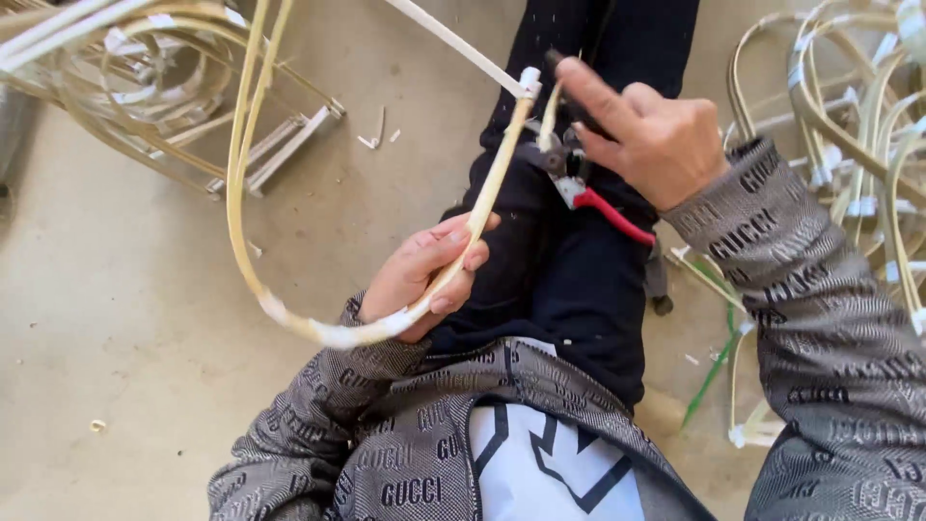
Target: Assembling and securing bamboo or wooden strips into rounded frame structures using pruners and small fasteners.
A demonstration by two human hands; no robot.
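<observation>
Centrally, the left hand is curled around a bent cane strip, whose long axis climbs from near left to far right. Just beside its upper end, the right hand clasps red-handled pliers, nose pointing far.

Left hand gripping a bent cane strip; right hand squeezing red-handled cutters against its taped end, above a concrete floor.
</observation>
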